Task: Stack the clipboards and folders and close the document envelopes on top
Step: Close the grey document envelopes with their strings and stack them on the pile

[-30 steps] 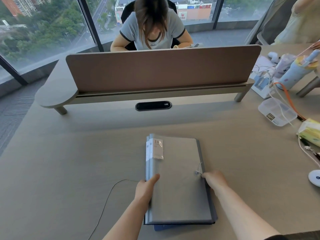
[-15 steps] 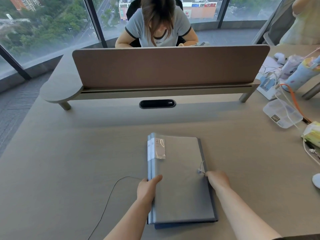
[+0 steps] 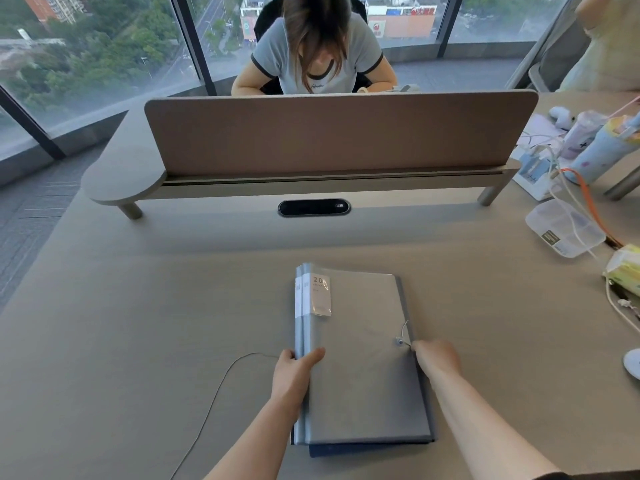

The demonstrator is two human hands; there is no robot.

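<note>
A stack of grey folders [image 3: 360, 368] is laid flat on the tabletop [image 3: 138, 323], near the middle of its near part, with a darker blue cover showing at the near edge. The stack's left edge is clamped by the left hand [image 3: 294, 370], thumb on top. The right edge is met by the right hand [image 3: 438, 356], fingers curled together beside the string fastener [image 3: 401, 339]; whether the string is pinched cannot be told. A thin cable [image 3: 214, 396] is seen to the left.
</note>
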